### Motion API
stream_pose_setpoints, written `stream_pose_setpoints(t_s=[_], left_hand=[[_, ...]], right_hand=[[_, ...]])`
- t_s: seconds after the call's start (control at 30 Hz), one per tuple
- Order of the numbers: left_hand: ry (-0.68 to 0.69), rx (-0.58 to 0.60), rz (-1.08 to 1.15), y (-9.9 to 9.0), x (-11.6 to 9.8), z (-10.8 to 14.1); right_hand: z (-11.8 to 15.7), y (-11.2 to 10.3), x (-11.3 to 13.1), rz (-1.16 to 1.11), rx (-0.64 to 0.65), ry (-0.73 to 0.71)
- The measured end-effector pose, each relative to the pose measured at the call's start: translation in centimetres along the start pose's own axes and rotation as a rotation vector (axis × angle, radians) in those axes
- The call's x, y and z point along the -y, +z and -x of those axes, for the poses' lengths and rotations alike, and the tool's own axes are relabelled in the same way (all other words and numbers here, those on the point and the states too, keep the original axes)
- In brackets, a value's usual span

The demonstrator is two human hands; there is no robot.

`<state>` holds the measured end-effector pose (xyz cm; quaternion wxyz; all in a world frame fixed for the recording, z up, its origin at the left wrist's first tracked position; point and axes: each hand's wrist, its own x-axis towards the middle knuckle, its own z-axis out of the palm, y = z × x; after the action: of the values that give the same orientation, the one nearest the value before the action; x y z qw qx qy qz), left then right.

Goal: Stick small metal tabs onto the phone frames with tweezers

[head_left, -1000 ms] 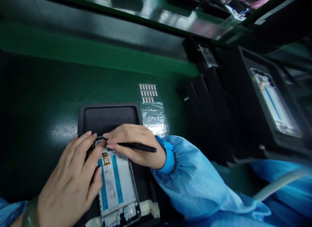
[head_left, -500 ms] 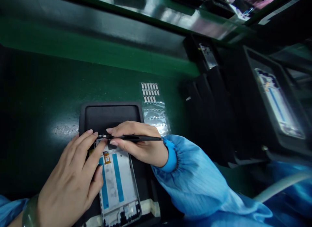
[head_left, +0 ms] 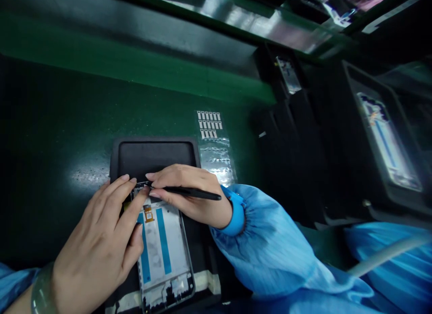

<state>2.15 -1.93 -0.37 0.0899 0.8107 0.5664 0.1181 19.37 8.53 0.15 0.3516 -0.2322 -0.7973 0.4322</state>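
Observation:
A phone frame (head_left: 173, 242) with two blue strips and an orange flex connector (head_left: 148, 213) lies in a black tray (head_left: 155, 141). My left hand (head_left: 101, 233) rests over its upper left corner, fingers stretched out and fingertips touching the top end. Pinched in my right hand (head_left: 192, 192) is a pair of black tweezers (head_left: 195, 193), held almost level. Their tip meets the top edge of the frame beside my left index fingertip. What lies under the tip is too small and covered to make out.
Beyond the tray, a clear sheet (head_left: 216, 159) carries rows of small white stickers (head_left: 209, 124) on the green table (head_left: 84, 107). Black holders at right bear another phone frame (head_left: 388, 143) and a smaller-looking one (head_left: 289, 74) farther back. A pale hose (head_left: 388, 255) crosses at lower right.
The tweezers have tilted, their back end dropping slightly, and my right hand has shifted a little left. My left hand stays on the phone frame. The whole view has moved slightly.

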Motion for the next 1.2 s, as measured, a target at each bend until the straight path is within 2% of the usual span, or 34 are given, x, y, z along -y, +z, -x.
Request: stream_pose_setpoints(t_s=[0.13,0.33,0.6,0.67,0.87,1.0,1.2], left_hand=[[0.008,-0.012,-0.002,0.0,-0.1,0.0],[0.015,-0.029,-0.004,0.1,0.1,0.0],[-0.011,-0.058,-0.025,0.0,-0.3,-0.1],[-0.016,-0.053,-0.023,0.0,-0.3,-0.1],[-0.021,-0.042,-0.002,0.0,0.0,0.0],[-0.037,-0.040,0.035,-0.1,0.0,-0.1],[-0.037,-0.048,0.046,-0.1,0.1,-0.2]], right_hand=[[-0.2,-0.1,-0.1,0.017,0.038,-0.039],[-1.2,-0.7,0.2,0.066,0.133,-0.024],[-4.0,-1.0,0.4,0.174,0.358,-0.107],[-4.2,-1.0,0.1,0.174,0.330,-0.088],[-2.7,-1.0,-1.3,0.033,0.079,0.001],[-1.3,-1.0,-1.4,-0.076,-0.057,0.069],[-0.7,-0.8,-0.7,-0.115,-0.047,0.101]])
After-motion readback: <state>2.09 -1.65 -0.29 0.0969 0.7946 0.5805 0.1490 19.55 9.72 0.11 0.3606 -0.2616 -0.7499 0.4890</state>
